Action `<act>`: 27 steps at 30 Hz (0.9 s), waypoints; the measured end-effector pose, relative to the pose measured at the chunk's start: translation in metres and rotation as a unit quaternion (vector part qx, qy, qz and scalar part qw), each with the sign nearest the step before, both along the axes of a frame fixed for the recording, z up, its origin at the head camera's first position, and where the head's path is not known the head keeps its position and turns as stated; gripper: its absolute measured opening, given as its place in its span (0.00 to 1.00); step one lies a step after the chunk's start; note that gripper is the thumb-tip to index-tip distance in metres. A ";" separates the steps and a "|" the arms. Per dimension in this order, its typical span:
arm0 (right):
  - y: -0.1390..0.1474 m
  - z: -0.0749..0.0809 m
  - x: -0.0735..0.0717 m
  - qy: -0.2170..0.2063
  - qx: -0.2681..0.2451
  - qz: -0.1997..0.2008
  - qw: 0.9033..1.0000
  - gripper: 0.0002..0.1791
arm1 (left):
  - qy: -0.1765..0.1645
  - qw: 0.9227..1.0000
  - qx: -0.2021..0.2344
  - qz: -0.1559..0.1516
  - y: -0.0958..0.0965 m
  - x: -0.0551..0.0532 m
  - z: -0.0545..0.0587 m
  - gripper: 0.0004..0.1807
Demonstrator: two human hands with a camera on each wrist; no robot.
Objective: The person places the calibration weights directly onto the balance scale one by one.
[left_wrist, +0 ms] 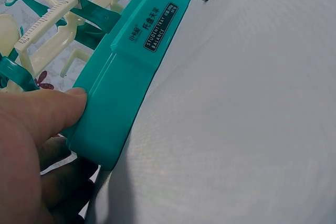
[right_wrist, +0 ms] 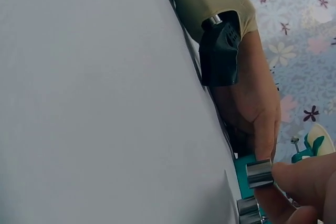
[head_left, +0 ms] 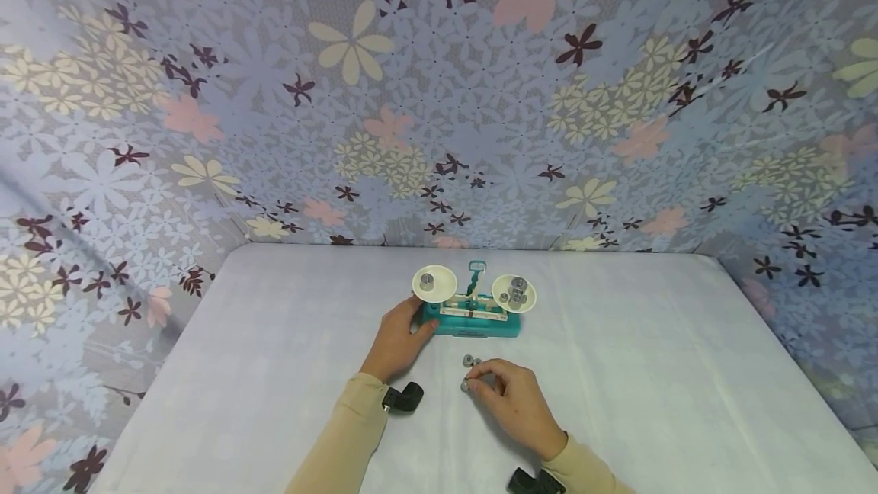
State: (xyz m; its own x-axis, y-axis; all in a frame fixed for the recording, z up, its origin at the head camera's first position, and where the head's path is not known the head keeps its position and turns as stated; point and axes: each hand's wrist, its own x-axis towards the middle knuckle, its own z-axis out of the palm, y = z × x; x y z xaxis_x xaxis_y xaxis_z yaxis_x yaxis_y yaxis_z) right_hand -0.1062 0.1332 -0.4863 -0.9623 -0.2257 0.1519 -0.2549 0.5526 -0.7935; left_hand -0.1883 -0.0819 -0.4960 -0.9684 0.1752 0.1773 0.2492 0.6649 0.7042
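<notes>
Though small, a shiny metal cylinder point(right_wrist: 259, 174).

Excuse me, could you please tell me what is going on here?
A person is working with a green tray balance. The left hand grips its base's left end; the right hand pinches a small metal weight. One metal piece sits in the left pan, several in the right pan.
</notes>
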 end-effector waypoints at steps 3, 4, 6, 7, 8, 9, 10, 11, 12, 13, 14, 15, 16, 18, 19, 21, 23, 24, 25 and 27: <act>-0.001 0.003 0.001 -0.003 -0.004 0.001 1.000 0.05 | 0.001 1.000 -0.002 0.002 0.000 0.000 0.000 0.32; -0.001 0.005 0.001 -0.003 -0.005 0.002 1.000 0.05 | 0.000 1.000 -0.002 0.003 0.000 0.000 0.000 0.32; -0.001 0.007 0.001 -0.004 -0.006 0.001 1.000 0.06 | -0.001 1.000 0.000 0.004 0.000 0.001 0.001 0.32; -0.001 0.008 0.001 -0.004 -0.006 0.001 1.000 0.06 | -0.001 1.000 0.001 0.004 0.001 0.001 0.001 0.32; -0.001 0.009 0.001 -0.004 -0.007 0.000 1.000 0.06 | -0.002 1.000 0.001 0.005 0.001 0.001 0.001 0.32; -0.002 0.010 0.001 -0.004 -0.008 -0.001 1.000 0.06 | 0.001 1.000 0.002 0.005 0.001 0.002 0.002 0.32; -0.002 0.012 0.001 -0.005 -0.008 -0.003 1.000 0.06 | 0.003 1.000 0.002 0.004 0.001 0.002 0.002 0.32; -0.002 0.013 0.001 -0.005 -0.007 -0.004 1.000 0.06 | 0.006 1.000 0.002 0.004 0.001 0.002 0.002 0.32; -0.002 0.014 0.001 -0.003 -0.007 -0.005 1.000 0.06 | 0.007 1.000 0.001 0.005 0.001 0.002 0.002 0.32; -0.002 0.015 0.000 -0.001 -0.007 -0.006 1.000 0.06 | 0.009 1.000 0.000 0.005 0.001 0.002 0.001 0.32; -0.002 0.016 0.000 0.002 -0.007 -0.007 1.000 0.06 | 0.011 1.000 -0.001 0.004 0.001 0.002 0.001 0.32; -0.002 0.017 -0.001 0.004 -0.007 -0.007 1.000 0.05 | 0.013 1.000 -0.001 0.003 0.001 0.001 0.001 0.32; -0.002 0.018 -0.002 0.008 -0.007 -0.007 1.000 0.05 | 0.012 1.000 -0.002 0.003 0.001 0.001 0.001 0.32; -0.002 0.019 -0.003 0.016 -0.009 -0.007 1.000 0.05 | 0.010 1.000 -0.003 0.003 0.001 0.001 0.001 0.32; -0.002 0.019 -0.004 0.019 -0.011 -0.007 1.000 0.05 | 0.012 1.000 -0.001 0.001 0.001 0.001 0.000 0.32; -0.002 0.021 -0.005 0.026 -0.013 -0.006 1.000 0.05 | 0.016 1.000 0.001 0.000 0.000 0.001 0.001 0.32; -0.003 0.022 -0.005 0.033 -0.015 -0.006 0.999 0.06 | 0.019 1.000 0.003 -0.001 0.000 0.001 0.000 0.32; -0.003 0.023 -0.006 0.037 -0.015 -0.005 0.999 0.06 | 0.023 1.000 0.004 -0.002 0.000 0.002 0.000 0.32; -0.004 0.025 -0.007 0.041 -0.014 -0.004 0.999 0.06 | 0.023 1.000 0.004 -0.002 0.000 0.002 0.000 0.32; -0.005 0.028 -0.008 0.049 -0.013 -0.004 0.999 0.06 | 0.021 1.000 0.002 -0.002 0.001 0.001 0.000 0.32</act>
